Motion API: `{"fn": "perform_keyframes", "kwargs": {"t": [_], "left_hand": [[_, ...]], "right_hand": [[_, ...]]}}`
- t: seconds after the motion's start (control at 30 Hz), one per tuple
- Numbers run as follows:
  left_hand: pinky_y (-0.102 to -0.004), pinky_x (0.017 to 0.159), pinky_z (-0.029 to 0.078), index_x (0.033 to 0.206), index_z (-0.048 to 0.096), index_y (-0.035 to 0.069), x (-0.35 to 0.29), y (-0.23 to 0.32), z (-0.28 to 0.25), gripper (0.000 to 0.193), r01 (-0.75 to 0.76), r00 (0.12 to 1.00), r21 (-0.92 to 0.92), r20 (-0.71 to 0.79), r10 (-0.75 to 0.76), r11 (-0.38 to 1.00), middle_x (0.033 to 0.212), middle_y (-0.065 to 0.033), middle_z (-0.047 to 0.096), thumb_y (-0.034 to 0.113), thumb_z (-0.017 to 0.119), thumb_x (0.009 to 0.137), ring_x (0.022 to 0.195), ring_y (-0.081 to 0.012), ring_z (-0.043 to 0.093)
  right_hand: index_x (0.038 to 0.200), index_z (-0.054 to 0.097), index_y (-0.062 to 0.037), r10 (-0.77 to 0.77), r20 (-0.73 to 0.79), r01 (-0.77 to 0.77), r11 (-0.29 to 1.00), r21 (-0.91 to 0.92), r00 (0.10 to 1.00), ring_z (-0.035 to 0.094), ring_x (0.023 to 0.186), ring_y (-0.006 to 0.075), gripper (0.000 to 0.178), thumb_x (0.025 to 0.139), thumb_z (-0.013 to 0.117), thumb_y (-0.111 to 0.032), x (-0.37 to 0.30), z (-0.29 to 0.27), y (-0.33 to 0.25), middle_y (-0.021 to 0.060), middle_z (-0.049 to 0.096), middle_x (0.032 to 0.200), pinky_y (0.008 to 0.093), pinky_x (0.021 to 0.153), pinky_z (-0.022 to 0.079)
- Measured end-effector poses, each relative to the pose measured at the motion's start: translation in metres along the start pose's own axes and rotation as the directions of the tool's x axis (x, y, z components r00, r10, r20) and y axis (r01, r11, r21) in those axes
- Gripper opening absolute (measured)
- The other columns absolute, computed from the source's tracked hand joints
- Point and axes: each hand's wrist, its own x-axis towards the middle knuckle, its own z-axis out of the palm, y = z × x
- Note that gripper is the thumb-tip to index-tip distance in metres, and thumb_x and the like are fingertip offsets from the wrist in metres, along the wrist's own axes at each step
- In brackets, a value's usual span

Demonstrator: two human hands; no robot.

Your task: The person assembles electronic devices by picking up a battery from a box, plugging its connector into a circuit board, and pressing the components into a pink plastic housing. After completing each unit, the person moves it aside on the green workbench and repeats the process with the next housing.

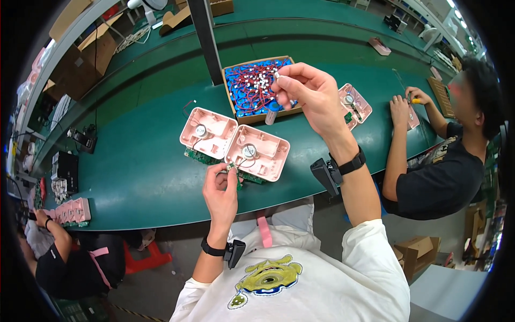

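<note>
Two pale pink plastic housings, a left one (189, 129) and a right one (276, 163), lie side by side on the bench, each with a round speaker inside. My left hand (220, 188) pinches a small green circuit board (234, 170) at the near edge of the right housing. Above a cardboard box (232, 99) of blue batteries with red wires, my right hand (308, 91) is raised, thumb and fingertips closed on a small white connector (277, 75). Below those fingers a blue battery (272, 114) stands out at the box's front edge; whether it hangs from the connector is unclear.
The green bench (145, 172) has a dark post (206, 48) behind the housings. Another open pink housing (362, 104) lies right of the box. A co-worker (445, 155) works at the right; another person's arm (61, 244) reaches stacked pink housings (72, 212) at the left.
</note>
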Motion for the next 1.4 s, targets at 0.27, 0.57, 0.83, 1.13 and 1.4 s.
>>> {"fn": "perform_keyframes", "kwargs": {"t": [0.27, 0.57, 0.83, 1.13, 1.4], "left_hand": [[-0.0252, 0.068, 0.058, 0.115, 0.059, -0.004, -0.001, 0.006, 0.008, 0.015, -0.003, 1.0, -0.028, -0.017, 0.003, 1.0, 0.096, -0.007, 0.066, -0.001, 0.066, 0.102, 0.079, -0.0113, 0.07], [-0.0262, 0.067, 0.059, 0.115, 0.059, -0.005, 0.0, 0.005, 0.008, 0.016, 0.004, 1.0, -0.023, -0.023, -0.005, 1.0, 0.102, -0.0081, 0.063, -0.002, 0.066, 0.101, 0.079, -0.013, 0.071], [-0.0263, 0.067, 0.059, 0.113, 0.059, -0.005, -0.001, 0.004, 0.008, 0.015, -0.003, 1.0, -0.029, -0.024, 0.002, 1.0, 0.105, -0.0083, 0.062, -0.003, 0.066, 0.1, 0.079, -0.0137, 0.071], [-0.0264, 0.065, 0.06, 0.111, 0.06, -0.005, 0.0, 0.007, 0.007, 0.014, -0.011, 0.999, -0.01, -0.038, 0.01, 1.0, 0.105, -0.0086, 0.061, -0.003, 0.067, 0.099, 0.081, -0.014, 0.07], [-0.0263, 0.062, 0.06, 0.104, 0.064, -0.004, 0.0, 0.003, 0.013, 0.011, -0.18, 0.975, 0.086, -0.118, 0.189, 0.98, 0.108, -0.0096, 0.061, -0.006, 0.07, 0.095, 0.082, -0.014, 0.066]], "right_hand": [[0.109, 0.067, 0.0025, 0.073, 0.056, -0.062, 0.982, -0.177, 0.996, 0.061, 0.065, 0.0059, 0.013, 0.101, 0.071, -0.007, -0.022, 0.016, -0.009, 0.008, 0.072, 0.095, 0.0202, 0.055, 0.045], [0.107, 0.067, 0.0031, 0.086, 0.074, -0.078, 0.992, -0.099, 0.994, 0.067, 0.073, 0.0111, 0.01, 0.097, 0.071, 0.002, -0.033, 0.025, 0.002, 0.0085, 0.07, 0.094, 0.0247, 0.06, 0.057], [0.104, 0.069, 0.0055, 0.1, 0.062, -0.09, 0.986, -0.137, 0.993, 0.07, 0.071, 0.0125, 0.008, 0.096, 0.071, 0.005, -0.036, 0.028, 0.016, 0.0113, 0.074, 0.092, 0.0254, 0.058, 0.058], [0.104, 0.075, 0.0068, 0.209, 0.103, -0.185, 0.962, -0.203, 0.973, 0.07, 0.067, 0.0099, 0.01, 0.098, 0.07, 0.001, -0.042, 0.037, 0.024, 0.0115, 0.079, 0.092, 0.0216, 0.055, 0.053], [0.101, 0.077, 0.0016, 0.289, 0.266, 0.025, 0.632, -0.774, 0.92, 0.072, 0.063, 0.0222, 0.014, 0.089, 0.076, -0.007, -0.061, 0.064, 0.041, 0.0149, 0.078, 0.084, 0.0329, 0.058, 0.054]]}}
